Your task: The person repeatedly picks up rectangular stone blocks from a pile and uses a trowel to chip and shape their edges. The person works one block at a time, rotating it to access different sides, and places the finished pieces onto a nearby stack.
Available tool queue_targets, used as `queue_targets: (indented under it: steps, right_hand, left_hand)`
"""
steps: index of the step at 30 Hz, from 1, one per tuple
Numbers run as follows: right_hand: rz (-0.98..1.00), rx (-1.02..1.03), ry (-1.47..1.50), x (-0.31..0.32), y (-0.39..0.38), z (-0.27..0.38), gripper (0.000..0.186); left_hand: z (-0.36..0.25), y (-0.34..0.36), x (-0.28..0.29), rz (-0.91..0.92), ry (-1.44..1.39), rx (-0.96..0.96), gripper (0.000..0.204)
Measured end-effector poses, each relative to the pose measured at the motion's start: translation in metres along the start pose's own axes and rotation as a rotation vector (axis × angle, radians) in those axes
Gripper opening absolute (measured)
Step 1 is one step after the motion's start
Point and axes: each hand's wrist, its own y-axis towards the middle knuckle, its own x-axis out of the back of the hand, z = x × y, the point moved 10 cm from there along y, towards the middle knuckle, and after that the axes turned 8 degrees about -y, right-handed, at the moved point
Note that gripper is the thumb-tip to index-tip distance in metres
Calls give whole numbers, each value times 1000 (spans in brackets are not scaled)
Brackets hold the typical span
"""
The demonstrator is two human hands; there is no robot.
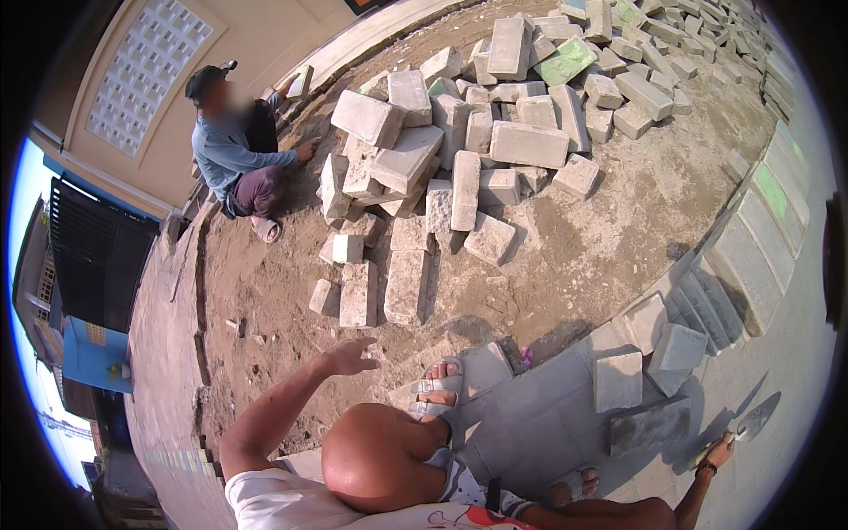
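Note:
My left hand [352, 357] is held out over the bare soil, fingers apart, with nothing in it. The pale concrete pavers nearest to it are an oblong one [407, 287] and another [359, 294], both lying just beyond the fingers. Out at the lower right, my right hand [720, 451] grips a pointed trowel [758, 418] by its handle, the metal blade directed away from me. Left of the trowel, on the laid paving, are a dark grey paver [649, 427], a light square block [617, 382] and a tilted block [677, 357].
A large heap of loose pavers [528, 143] rises ahead on the soil. A person in a blue top [238, 157] squats at the left by a wall [265, 44], one hand at a block [300, 83]. Laid paving [539, 433] borders the soil. Leaning slabs [751, 247] stand at the right.

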Motion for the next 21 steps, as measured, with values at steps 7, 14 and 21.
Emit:
queue_targets:
  steps: [7,14,21]
  right_hand:
    - [13,-102,-273,67,-99,43,26]
    - [97,-75,-423,98,-192,64,22]
    - [131,-109,-471,89,-226,55,24]
  left_hand:
    - [52,133,-39,-496,-336,147,123]
    - [53,176,-32,-944,-342,396,132]
    - [67,147,16,-946,-397,118,125]
